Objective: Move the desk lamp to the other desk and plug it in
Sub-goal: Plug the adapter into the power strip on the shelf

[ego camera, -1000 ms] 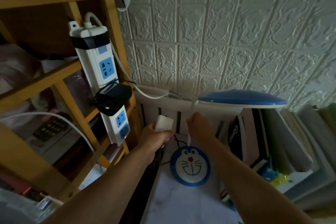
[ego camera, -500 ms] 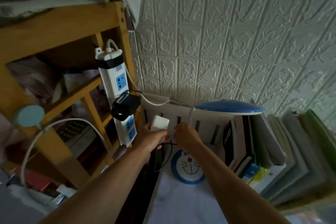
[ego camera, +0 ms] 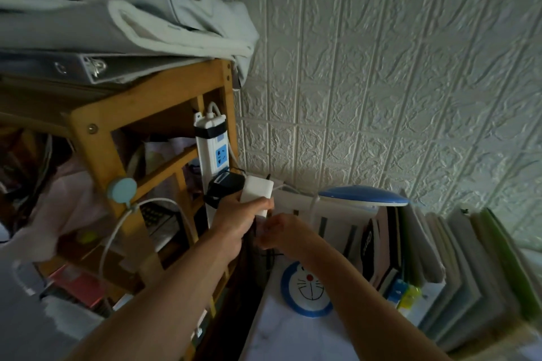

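The desk lamp stands on the white desk: a round blue-rimmed base with a cartoon cat face, a thin white neck and a flat blue head. My left hand grips the lamp's white plug adapter and holds it beside the white power strip, level with a black adapter plugged into it. My right hand is closed just right of the left, near the lamp's neck; I cannot make out what it pinches.
The power strip hangs on a wooden shelf unit crowded with items, with a grey bag on top. A row of upright books lines the desk's right side. A textured white wall stands behind.
My left hand has raised the white adapter up and left, close to the black adapter on the strip. My right hand has left the lamp's neck and dropped toward the left hand.
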